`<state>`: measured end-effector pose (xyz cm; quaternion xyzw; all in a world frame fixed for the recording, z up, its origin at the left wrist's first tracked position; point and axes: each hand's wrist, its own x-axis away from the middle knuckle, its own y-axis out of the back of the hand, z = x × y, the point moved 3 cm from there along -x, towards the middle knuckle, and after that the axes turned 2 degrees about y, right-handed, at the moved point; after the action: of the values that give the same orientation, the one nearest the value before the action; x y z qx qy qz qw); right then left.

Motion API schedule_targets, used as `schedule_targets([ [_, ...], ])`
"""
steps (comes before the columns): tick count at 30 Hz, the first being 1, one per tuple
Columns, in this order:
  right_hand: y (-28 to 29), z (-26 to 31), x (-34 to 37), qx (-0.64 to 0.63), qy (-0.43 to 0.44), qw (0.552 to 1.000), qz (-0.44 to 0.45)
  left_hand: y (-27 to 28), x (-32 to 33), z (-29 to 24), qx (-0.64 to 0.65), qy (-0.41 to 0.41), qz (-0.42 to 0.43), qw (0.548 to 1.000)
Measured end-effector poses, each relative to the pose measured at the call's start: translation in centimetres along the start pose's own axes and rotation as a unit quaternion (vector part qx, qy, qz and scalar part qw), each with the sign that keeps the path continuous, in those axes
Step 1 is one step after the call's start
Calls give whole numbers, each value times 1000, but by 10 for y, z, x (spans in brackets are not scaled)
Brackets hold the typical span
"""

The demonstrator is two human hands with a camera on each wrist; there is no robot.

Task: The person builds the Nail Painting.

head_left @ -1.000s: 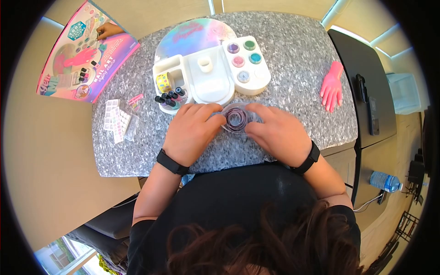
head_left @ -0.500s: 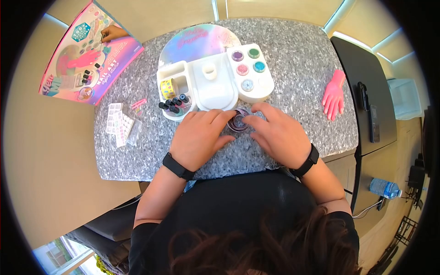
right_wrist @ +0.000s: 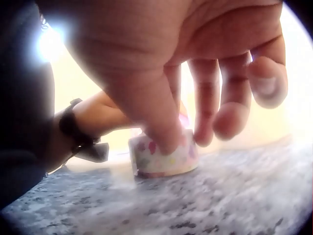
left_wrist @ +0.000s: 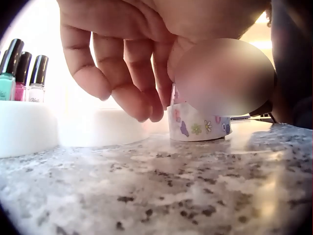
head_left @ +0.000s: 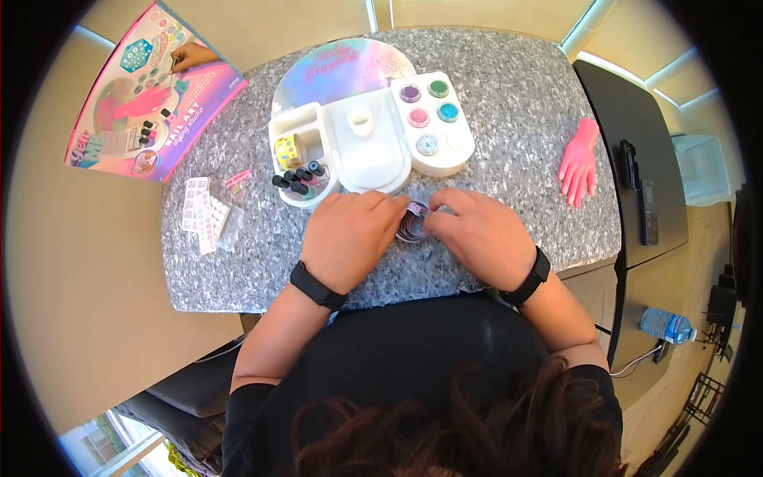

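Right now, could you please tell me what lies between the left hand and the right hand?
A roll of patterned tape lies between the left hand and the right hand, as the head view shows.

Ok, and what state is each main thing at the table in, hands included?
Patterned roll: flat on the table, loosely coiled.
Left hand: at the roll; grip unclear.
Right hand: appears to pinch the roll's edge.
Polish bottles: upright, capped.
Yellow roll: in a white tray compartment.
Glitter pots: set in the tray; lids unclear.
Pink model hand: lying loose.
Box: standing.
White sheets: lying overlapped.
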<state>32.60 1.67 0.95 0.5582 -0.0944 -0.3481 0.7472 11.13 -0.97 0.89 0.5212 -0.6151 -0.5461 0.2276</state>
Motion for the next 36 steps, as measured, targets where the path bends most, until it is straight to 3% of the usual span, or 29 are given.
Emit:
schedule_targets([
  [9,-2,2,2,-12,5,1000,9,-3,-2,5,19,97,1,995],
  [21,-3,2,3,-12,8,1000,7,-3,-7,1,15,85,56,995],
  [34,-1,2,4,-15,3,1000,7,2,-7,-3,25,89,54,994],
  [36,-1,2,3,-15,4,1000,7,3,-6,-5,44,82,17,995],
])
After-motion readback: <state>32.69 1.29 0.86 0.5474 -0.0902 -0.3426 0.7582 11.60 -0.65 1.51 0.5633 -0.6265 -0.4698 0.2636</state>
